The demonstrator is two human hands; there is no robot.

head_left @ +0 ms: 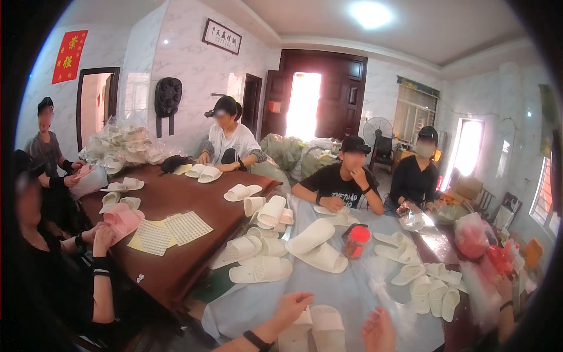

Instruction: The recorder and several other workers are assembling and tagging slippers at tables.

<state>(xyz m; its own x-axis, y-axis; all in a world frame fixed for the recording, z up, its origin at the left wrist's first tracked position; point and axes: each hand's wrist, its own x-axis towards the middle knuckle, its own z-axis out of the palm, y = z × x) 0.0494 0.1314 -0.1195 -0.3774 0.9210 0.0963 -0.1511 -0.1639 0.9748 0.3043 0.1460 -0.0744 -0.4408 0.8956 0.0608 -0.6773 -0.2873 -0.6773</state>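
Note:
A pair of white slippers (pixel 327 330) lies at the near edge of the grey-covered table, between my hands. My left hand (pixel 291 308), with a dark band at its wrist, hovers over the toe end of the left slipper. Its thumb and fingertips come together; anything small between them is too fine to make out. To the right of the pair, my right hand (pixel 378 330) is raised above the sheet, its fingers loosely bent and apart, with nothing visible in them. Beyond my hands, more white slippers (pixel 317 246) lie partly on top of each other.
A clear jar with a red lid (pixel 356 240) stands past the slippers. Slipper pairs (pixel 434 293) line the right side; others (pixel 261 270) are piled left. Sticker sheets (pixel 187 227) lie on the brown table (pixel 170 267). Co-workers sit around, one handling a pink slipper (pixel 123 221).

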